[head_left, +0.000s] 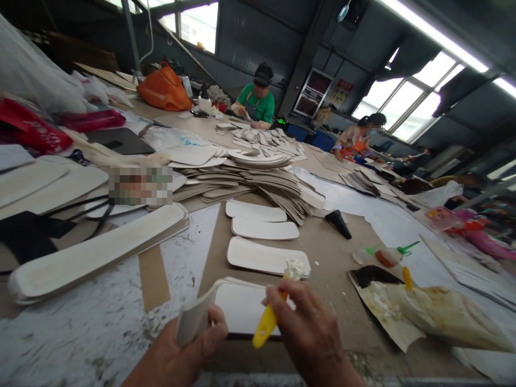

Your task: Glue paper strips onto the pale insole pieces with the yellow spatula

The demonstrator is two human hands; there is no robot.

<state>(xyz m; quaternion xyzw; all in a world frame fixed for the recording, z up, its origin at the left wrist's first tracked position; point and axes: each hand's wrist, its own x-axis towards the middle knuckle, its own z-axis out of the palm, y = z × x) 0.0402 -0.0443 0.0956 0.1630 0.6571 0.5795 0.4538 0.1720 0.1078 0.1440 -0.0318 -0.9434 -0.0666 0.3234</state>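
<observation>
My right hand (310, 328) is closed around a yellow-handled brush (266, 322) whose white, glue-caked bristles sit over the edge of a white insole-shaped card piece (266, 257). My left hand (189, 349) grips a curled stack of white card pieces (197, 317) at the near table edge. A flat white piece (242, 309) lies between both hands. Two more white pieces (264, 229) lie in a row just beyond.
A glue-smeared paper sheet (427, 317) and a small bottle with green cap (389, 255) lie to the right. A black cone (338, 222) stands mid-table. Large heaps of card pieces (258, 183) fill the middle and left. Two people work at the far end.
</observation>
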